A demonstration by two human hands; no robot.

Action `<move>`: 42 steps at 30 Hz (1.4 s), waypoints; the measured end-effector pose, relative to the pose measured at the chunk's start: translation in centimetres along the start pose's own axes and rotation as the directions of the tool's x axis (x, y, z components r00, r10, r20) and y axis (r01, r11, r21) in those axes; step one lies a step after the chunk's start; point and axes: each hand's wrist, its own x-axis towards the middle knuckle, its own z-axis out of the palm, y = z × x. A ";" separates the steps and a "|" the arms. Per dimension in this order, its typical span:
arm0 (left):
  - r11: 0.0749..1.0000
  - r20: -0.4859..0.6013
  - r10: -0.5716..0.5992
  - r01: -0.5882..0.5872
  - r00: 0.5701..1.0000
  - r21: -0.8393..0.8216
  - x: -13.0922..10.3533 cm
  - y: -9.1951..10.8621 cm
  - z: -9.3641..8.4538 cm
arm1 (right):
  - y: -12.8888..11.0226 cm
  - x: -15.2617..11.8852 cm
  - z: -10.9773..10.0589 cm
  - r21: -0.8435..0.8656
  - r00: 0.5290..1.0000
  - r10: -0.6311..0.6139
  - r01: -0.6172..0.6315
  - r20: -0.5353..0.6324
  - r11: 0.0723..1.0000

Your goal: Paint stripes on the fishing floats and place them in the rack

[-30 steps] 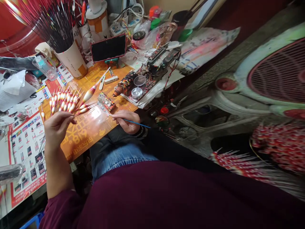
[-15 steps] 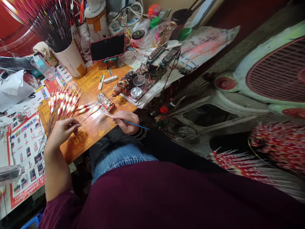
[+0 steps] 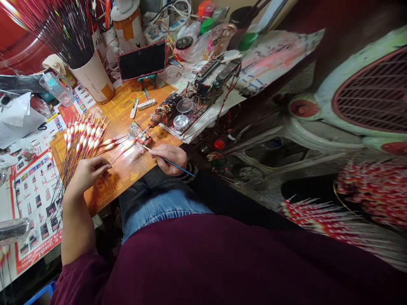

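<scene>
Between its thumb and fingers, my left hand (image 3: 92, 173) pinches the thin dark stem of a fishing float (image 3: 129, 146) with a red, yellow and white body. The float's far end lies by the chuck of a small motor (image 3: 165, 109). My right hand (image 3: 170, 159) grips a thin blue brush (image 3: 178, 166), its tip pointing left near the float's upper end. Below the chuck is a paint-stained block (image 3: 140, 134). Several similar floats (image 3: 84, 135) lie in a bunch beyond my left hand, their dark stems running toward me.
A phone (image 3: 143, 61) stands on a small holder behind the orange table top (image 3: 117, 186). Left of it, a white cup (image 3: 95, 80) holds many dark stems. Small round dishes (image 3: 181, 122) sit beside the motor. At right are a fan-like grille (image 3: 375, 95) and massed red floats (image 3: 375, 195).
My left hand has moved slightly right with the float stem. The brush in my right hand is angled more steeply, and its tip has shifted up and left. The view has shifted slightly.
</scene>
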 end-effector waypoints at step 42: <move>0.992 0.012 -0.041 0.042 0.999 -0.117 1.1 -1.7 1.5 | 0.7 -1.7 0.7 -0.192 0.987 -0.137 0.150 0.077 0.970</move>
